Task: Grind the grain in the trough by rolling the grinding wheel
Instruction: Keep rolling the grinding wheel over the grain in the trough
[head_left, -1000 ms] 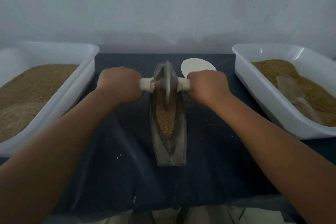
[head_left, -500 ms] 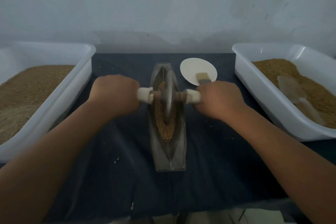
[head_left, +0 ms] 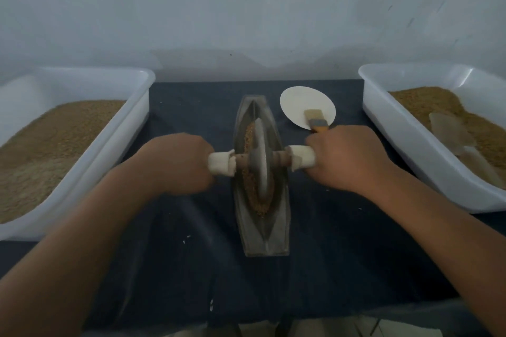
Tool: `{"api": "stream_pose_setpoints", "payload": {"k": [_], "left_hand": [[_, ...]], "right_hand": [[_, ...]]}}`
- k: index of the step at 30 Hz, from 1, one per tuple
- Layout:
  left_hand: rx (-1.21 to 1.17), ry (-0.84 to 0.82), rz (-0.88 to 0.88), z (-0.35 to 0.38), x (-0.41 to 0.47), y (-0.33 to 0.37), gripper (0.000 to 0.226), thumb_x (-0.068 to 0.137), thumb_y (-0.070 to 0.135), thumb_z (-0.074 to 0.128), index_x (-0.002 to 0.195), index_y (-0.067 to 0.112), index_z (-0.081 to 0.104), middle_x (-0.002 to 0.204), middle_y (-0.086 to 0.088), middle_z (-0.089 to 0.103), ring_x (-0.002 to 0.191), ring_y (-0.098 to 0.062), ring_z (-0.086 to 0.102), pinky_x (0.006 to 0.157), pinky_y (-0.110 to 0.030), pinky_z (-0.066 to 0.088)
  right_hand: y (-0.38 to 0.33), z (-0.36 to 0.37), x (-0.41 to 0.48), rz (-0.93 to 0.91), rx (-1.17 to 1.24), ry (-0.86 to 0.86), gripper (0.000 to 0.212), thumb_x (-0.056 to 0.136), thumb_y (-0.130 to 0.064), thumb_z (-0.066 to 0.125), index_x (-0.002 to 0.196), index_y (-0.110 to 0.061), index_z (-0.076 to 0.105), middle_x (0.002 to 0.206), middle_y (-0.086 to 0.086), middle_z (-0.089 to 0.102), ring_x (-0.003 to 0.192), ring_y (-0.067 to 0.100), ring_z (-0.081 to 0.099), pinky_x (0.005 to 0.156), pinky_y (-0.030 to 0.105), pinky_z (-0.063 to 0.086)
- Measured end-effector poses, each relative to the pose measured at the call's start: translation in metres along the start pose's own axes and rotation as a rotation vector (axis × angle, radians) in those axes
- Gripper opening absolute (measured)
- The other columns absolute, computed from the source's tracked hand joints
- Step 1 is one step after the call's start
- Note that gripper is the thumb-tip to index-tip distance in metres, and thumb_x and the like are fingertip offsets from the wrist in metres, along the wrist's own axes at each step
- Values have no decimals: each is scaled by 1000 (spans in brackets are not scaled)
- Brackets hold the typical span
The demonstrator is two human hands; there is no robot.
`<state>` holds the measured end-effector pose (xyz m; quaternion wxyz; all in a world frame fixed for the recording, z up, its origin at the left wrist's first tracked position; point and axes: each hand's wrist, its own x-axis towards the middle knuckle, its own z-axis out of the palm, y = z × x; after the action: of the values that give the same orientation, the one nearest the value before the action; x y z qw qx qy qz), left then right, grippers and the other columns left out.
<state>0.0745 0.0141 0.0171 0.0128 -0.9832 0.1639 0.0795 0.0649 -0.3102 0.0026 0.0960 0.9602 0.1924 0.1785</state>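
The grinding wheel (head_left: pixel 260 161) stands upright in the grain (head_left: pixel 249 183), midway along the trough (head_left: pixel 262 230) at the centre of the desk (head_left: pixel 342 254). The left hand (head_left: pixel 178 163) and right hand (head_left: pixel 347 159) each wrap a padded axle end (head_left: pixel 220 163). The wheel looks heavy and rigid, so those padded ends seem the right grip.

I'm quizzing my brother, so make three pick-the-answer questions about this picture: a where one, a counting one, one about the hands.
1. What does the brush rest on? A the floor; B the white plate; C the wall.
2. How many white tubs are there? A one; B two; C four.
3. What do the left hand and right hand do? A grip the grinding wheel's handles; B lie flat; C wave.
Answers: B, bristles lie on the plate; B, one each side; A, both curl round them.
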Motion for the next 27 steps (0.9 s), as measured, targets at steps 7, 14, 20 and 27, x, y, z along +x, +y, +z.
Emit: {"api": "stream_pose_setpoints", "payload": {"k": [7, 14, 20, 27], "left_hand": [[27, 169, -119, -5, 43, -3, 24, 70, 51, 60, 74, 27, 63, 73, 9, 63, 67, -16, 61, 65, -34, 53], [161, 340, -105, -12, 52, 2, 23, 75, 52, 51, 70, 29, 54, 69, 10, 51, 66, -22, 53, 63, -33, 43], [284, 403, 13, 2, 20, 9, 26, 75, 56, 49, 66, 33, 43, 63, 11, 47, 57, -15, 50, 51, -26, 30], [128, 371, -138, 12, 40, 1, 22, 77, 52, 55, 70, 31, 55, 68, 11, 56, 62, -15, 56, 56, -29, 41]], "right_hand": [[2, 14, 57, 134, -21, 7, 25, 81, -48, 60, 67, -29, 54, 58, -9, 46, 51, 11, 35, 51, 24, 18], [2, 22, 54, 220, 52, -33, 30, 87, -50, 54, 68, -26, 53, 61, -9, 47, 55, 16, 43, 52, 26, 24], [1, 8, -5, 135, 122, -128, 33, 82, -68, 49, 73, -36, 53, 63, -13, 51, 57, 4, 48, 48, 27, 33], [-5, 11, 36, 159, -65, 47, 22, 82, -45, 62, 73, -26, 56, 56, -8, 36, 50, 22, 45, 47, 25, 25]]}}
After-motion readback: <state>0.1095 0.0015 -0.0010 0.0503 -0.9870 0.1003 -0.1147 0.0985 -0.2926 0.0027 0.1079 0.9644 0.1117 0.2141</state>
